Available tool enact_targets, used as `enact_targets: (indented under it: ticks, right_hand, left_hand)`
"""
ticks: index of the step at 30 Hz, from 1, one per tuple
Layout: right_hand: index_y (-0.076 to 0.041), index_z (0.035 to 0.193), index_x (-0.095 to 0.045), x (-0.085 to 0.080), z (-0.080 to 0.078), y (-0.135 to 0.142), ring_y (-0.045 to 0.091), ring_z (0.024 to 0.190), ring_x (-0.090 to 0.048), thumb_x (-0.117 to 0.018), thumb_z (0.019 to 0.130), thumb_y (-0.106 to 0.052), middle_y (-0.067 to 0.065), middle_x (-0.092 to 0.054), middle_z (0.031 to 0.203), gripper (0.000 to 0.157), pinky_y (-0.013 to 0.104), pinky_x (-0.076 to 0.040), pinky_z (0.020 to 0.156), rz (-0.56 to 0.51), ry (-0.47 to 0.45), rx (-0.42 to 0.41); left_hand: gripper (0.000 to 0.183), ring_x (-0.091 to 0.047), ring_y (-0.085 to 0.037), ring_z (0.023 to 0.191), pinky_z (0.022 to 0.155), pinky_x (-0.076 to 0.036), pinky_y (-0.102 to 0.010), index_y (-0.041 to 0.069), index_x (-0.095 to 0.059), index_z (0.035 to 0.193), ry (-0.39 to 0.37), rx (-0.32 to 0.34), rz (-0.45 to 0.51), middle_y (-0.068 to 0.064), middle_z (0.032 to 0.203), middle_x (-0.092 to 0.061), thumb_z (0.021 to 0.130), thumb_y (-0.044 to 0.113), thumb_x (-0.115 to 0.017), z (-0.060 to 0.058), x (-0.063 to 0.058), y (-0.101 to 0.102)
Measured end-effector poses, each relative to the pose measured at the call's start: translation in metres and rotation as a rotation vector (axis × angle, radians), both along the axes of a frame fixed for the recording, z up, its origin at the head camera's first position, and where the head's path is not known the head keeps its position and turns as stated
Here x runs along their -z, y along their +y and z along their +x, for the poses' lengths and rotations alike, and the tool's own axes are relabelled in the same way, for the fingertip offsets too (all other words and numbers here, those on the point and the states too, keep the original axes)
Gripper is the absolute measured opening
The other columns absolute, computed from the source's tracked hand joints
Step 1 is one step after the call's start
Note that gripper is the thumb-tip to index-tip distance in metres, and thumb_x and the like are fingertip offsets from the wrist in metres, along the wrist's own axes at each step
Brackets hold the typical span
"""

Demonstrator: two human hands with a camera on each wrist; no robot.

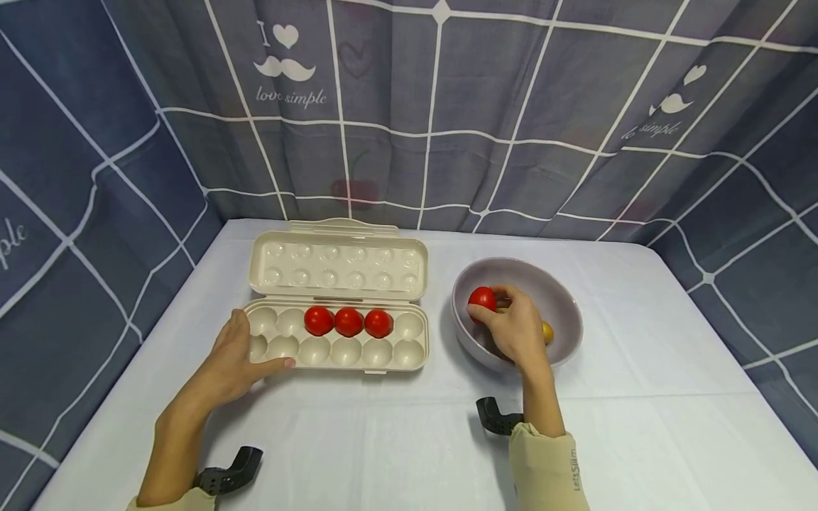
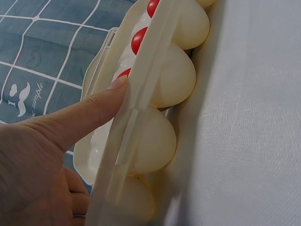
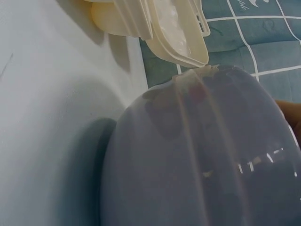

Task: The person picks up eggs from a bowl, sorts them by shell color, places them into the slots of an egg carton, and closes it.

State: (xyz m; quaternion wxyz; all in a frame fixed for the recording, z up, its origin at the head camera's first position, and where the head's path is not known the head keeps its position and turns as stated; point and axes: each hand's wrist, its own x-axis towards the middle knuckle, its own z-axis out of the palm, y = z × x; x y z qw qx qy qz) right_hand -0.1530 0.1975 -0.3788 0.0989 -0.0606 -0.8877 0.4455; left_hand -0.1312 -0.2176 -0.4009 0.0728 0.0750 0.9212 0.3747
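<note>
White cloth (image 1: 415,447) is covering the table; a grey-blue curtain (image 1: 383,78), white-gridded, is hanging behind and at both sides. Cream carton (image 1: 339,266) is lying left with its lid folded back; three tomatoes (image 1: 348,322) are sitting side by side in its far row, third to fifth cups from the left. Left hand (image 1: 233,362) is resting against the carton's left end, thumb and fingers spread apart. Right hand (image 1: 517,326) is reaching into the mauve bowl (image 1: 562,301), pinching a red tomato (image 1: 482,298) near its left wall; whether it is touching the bowl, I cannot tell. Something yellow (image 1: 547,332) is showing beside that hand.
</note>
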Motion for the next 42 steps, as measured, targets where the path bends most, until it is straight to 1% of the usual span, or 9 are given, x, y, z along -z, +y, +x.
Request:
enact_targets:
  ticks: [3, 7, 14, 17, 21, 25, 30, 36, 42]
  right_hand:
    - [0.001, 0.122, -0.065, 0.0, -0.001, -0.003, 0.031, 0.101, -0.062, -0.081, 0.082, -0.022, 0.019, -0.067, 0.108, 0.048, 0.044, -0.049, 0.088, -0.017, 0.027, 0.041]
    - [0.002, 0.119, -0.065, 0.001, -0.002, -0.009, 0.031, 0.099, -0.064, -0.08, 0.082, -0.018, 0.02, -0.067, 0.107, 0.045, 0.044, -0.051, 0.087, -0.066, 0.073, 0.063]
    - [0.004, 0.113, -0.062, 0.0, -0.004, -0.024, 0.028, 0.095, -0.064, -0.08, 0.079, -0.009, 0.017, -0.065, 0.106, 0.04, 0.035, -0.055, 0.084, -0.183, 0.195, 0.09]
    - [0.006, 0.112, -0.061, -0.001, -0.003, -0.032, 0.027, 0.095, -0.065, -0.079, 0.078, -0.004, 0.017, -0.064, 0.107, 0.039, 0.033, -0.056, 0.083, -0.231, 0.261, 0.074]
    - [0.006, 0.111, -0.06, -0.002, -0.002, -0.041, 0.026, 0.1, -0.062, -0.079, 0.078, -0.001, 0.016, -0.061, 0.11, 0.038, 0.034, -0.056, 0.085, -0.267, 0.322, 0.037]
    - [0.005, 0.111, -0.061, -0.004, -0.001, -0.049, 0.025, 0.104, -0.06, -0.082, 0.078, -0.002, 0.015, -0.059, 0.111, 0.04, 0.036, -0.055, 0.087, -0.281, 0.373, 0.0]
    - [0.005, 0.109, -0.062, -0.007, 0.001, -0.057, 0.023, 0.102, -0.062, -0.085, 0.076, -0.003, 0.013, -0.06, 0.108, 0.042, 0.031, -0.056, 0.084, -0.288, 0.437, -0.028]
    - [0.006, 0.113, -0.061, -0.007, 0.003, -0.068, 0.024, 0.103, -0.062, -0.082, 0.077, 0.0, 0.014, -0.059, 0.109, 0.042, 0.029, -0.055, 0.086, -0.278, 0.477, -0.1]
    - [0.006, 0.117, -0.061, -0.005, 0.004, -0.076, 0.025, 0.106, -0.06, -0.079, 0.078, 0.003, 0.015, -0.059, 0.112, 0.043, 0.033, -0.055, 0.087, -0.232, 0.491, -0.162]
  left_hand:
    - [0.127, 0.01, -0.055, 0.141, 0.112, -0.001, -0.066, -0.019, 0.011, 0.145, -0.008, -0.002, -0.008, -0.043, 0.151, 0.013, 0.08, 0.04, -0.08, 0.0, 0.0, 0.0]
    - [0.128, 0.012, -0.055, 0.141, 0.111, 0.0, -0.066, -0.019, 0.012, 0.145, -0.03, -0.011, -0.022, -0.042, 0.151, 0.015, 0.08, 0.042, -0.08, -0.001, 0.0, -0.001]
    - [0.128, 0.013, -0.055, 0.141, 0.111, 0.0, -0.066, -0.018, 0.013, 0.145, -0.026, -0.006, -0.012, -0.042, 0.151, 0.016, 0.081, 0.041, -0.08, -0.002, 0.002, -0.001]
    - [0.128, 0.012, -0.054, 0.141, 0.112, 0.0, -0.066, -0.018, 0.013, 0.145, -0.022, -0.005, -0.01, -0.042, 0.151, 0.016, 0.081, 0.041, -0.08, -0.001, 0.002, -0.002]
    - [0.128, 0.011, -0.054, 0.142, 0.112, -0.001, -0.065, -0.018, 0.013, 0.145, -0.016, -0.004, -0.012, -0.042, 0.152, 0.015, 0.081, 0.041, -0.08, -0.002, 0.003, -0.002]
    - [0.127, 0.011, -0.054, 0.142, 0.112, -0.001, -0.065, -0.019, 0.013, 0.145, -0.004, 0.0, -0.01, -0.042, 0.152, 0.015, 0.081, 0.04, -0.08, -0.002, 0.003, -0.002]
    - [0.128, 0.011, -0.054, 0.142, 0.112, -0.001, -0.065, -0.019, 0.013, 0.144, -0.014, -0.002, -0.009, -0.041, 0.152, 0.015, 0.081, 0.041, -0.08, -0.002, 0.003, -0.002]
    - [0.128, 0.011, -0.054, 0.141, 0.112, -0.001, -0.065, -0.019, 0.014, 0.144, -0.029, -0.008, -0.016, -0.041, 0.152, 0.016, 0.081, 0.042, -0.08, -0.001, 0.002, -0.003]
    - [0.127, 0.01, -0.055, 0.141, 0.111, -0.002, -0.066, -0.018, 0.012, 0.146, -0.017, -0.001, -0.012, -0.041, 0.152, 0.014, 0.081, 0.041, -0.079, -0.001, 0.001, -0.002]
